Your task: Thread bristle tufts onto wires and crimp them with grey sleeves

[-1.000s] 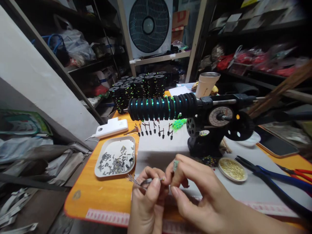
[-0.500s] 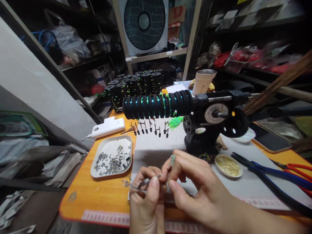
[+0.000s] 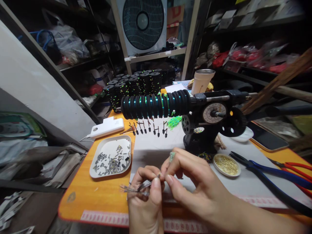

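Observation:
In the lower middle, my left hand (image 3: 148, 195) is closed on a bundle of thin dark strands (image 3: 131, 188), whose loose ends stick out to the left. A tiny pale tip shows at its thumb. My right hand (image 3: 197, 182) pinches right beside the left fingertips; whatever lies between its thumb and finger is too small to make out. A greenish wrap (image 3: 172, 156) sits on its index finger. Above both hands is a black geared winder (image 3: 214, 112) carrying a row of black rings (image 3: 156, 105), with small dark pieces (image 3: 149, 126) hanging beneath on threads.
Left of my hands stands a white tray (image 3: 97, 173) of small metal tubes. On the right are a dish (image 3: 226, 175) of gold-coloured bits, blue-handled pliers (image 3: 255, 170), red-handled pliers (image 3: 290, 165) and a phone (image 3: 270, 138). Black spools (image 3: 145, 81) and a cup (image 3: 203, 81) stand behind.
My right thumb and fingers have come slightly nearer the left fingertips. The left hand keeps its hold on the strands. The whole view has shifted slightly.

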{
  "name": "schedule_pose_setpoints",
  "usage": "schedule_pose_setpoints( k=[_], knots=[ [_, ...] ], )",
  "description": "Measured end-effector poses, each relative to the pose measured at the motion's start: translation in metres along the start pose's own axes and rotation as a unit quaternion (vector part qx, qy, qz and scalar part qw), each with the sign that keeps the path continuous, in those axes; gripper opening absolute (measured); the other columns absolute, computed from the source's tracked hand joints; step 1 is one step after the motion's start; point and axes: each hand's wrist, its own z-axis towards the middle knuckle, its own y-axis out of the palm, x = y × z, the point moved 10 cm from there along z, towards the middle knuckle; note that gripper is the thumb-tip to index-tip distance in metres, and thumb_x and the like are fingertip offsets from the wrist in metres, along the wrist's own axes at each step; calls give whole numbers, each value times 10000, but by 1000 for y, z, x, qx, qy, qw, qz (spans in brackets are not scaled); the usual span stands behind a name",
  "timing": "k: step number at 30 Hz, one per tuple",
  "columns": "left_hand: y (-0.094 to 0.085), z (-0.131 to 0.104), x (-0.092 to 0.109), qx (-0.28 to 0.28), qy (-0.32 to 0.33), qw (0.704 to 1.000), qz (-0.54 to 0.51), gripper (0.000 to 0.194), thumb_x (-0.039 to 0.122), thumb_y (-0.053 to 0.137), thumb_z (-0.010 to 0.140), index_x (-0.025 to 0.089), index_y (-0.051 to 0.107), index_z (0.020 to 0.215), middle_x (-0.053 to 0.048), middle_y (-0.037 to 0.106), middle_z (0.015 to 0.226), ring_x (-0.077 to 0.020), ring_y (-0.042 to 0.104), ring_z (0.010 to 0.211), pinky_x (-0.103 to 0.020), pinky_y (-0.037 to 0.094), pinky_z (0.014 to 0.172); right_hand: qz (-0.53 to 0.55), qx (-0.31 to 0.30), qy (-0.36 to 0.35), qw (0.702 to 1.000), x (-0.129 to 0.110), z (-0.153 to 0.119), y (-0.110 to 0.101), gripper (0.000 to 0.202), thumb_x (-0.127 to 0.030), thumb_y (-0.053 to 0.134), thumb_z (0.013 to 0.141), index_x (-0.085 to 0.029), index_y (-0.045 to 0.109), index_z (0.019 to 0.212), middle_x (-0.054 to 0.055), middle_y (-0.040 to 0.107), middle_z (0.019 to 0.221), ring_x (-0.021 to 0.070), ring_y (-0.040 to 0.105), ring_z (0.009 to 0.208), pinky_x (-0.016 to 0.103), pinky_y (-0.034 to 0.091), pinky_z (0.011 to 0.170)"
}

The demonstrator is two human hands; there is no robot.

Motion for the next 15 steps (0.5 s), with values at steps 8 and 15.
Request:
schedule_pose_setpoints(
  k=[8,15],
  knots=[
    [0,-2,21,-28,144,983,109,193,250,829,704,250,644,652,34,615,732,-130,585,695,-183,486,677,-20,-1,-4,1000,2,6,-2,114,-145,616,934,-171,721,896,1,573,746,123,542,700,239,392,618],
    [-5,2,26,-5,110,985,135,214,371,906,604,287,771,745,44,518,659,-101,463,572,-165,410,525,-25,-12,1,1000,-2,3,-1,111,-127,596,926,-188,679,885,-2,575,773,138,560,734,246,430,648]
  ],
)
